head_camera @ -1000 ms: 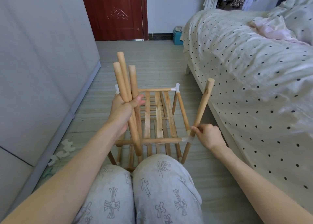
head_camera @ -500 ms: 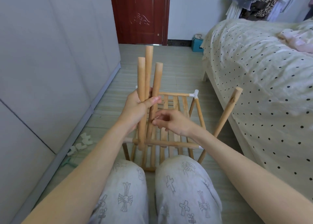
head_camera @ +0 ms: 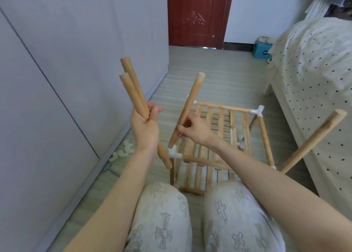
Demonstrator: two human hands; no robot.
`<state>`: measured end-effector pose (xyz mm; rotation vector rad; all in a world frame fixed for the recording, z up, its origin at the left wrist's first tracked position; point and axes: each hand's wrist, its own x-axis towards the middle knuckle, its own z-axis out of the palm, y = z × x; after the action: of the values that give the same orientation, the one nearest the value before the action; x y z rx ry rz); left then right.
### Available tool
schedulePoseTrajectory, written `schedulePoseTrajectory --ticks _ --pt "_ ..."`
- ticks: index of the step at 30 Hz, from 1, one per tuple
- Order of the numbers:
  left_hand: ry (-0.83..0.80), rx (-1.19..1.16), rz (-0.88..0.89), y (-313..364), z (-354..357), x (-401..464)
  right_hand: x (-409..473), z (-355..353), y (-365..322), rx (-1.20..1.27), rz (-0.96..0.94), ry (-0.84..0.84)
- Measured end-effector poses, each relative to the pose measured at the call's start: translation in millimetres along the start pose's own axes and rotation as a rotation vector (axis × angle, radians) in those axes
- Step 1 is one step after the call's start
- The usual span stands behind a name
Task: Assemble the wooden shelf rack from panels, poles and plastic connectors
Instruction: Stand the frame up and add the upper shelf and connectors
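Head view: your left hand (head_camera: 145, 131) is gripping two wooden poles (head_camera: 133, 89) tight, left of center, tops leaning toward the upper left. Your right hand (head_camera: 194, 130) is pinching a third pole (head_camera: 187, 109), its lower end sitting right at the near-left white plastic connector (head_camera: 174, 152) of the slatted shelf rack (head_camera: 219, 133), center frame. Another pole (head_camera: 314, 141) is sticking up tilted from the near-right corner, beside the bed (head_camera: 314, 65).
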<state>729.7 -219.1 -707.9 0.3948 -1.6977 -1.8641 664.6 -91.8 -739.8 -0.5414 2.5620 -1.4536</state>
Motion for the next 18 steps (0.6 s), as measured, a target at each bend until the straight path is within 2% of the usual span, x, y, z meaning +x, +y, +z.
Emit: schedulePoseTrajectory --ticks 3,9,18 --pt "0.035 0.005 0.006 -3.2 -0.4 2.4 3.2 7.9 4.1 -0.093 -0.026 -0.051" --pt "0.066 -0.025 0.012 -7.1 -0.8 5.6 10.4 11.5 7.2 -0.201 -0.082 -0.04" --pt "0.12 -0.044 -0.024 -12.7 -3.7 10.0 12.4 16.3 6.5 -0.345 -0.15 -0.199"
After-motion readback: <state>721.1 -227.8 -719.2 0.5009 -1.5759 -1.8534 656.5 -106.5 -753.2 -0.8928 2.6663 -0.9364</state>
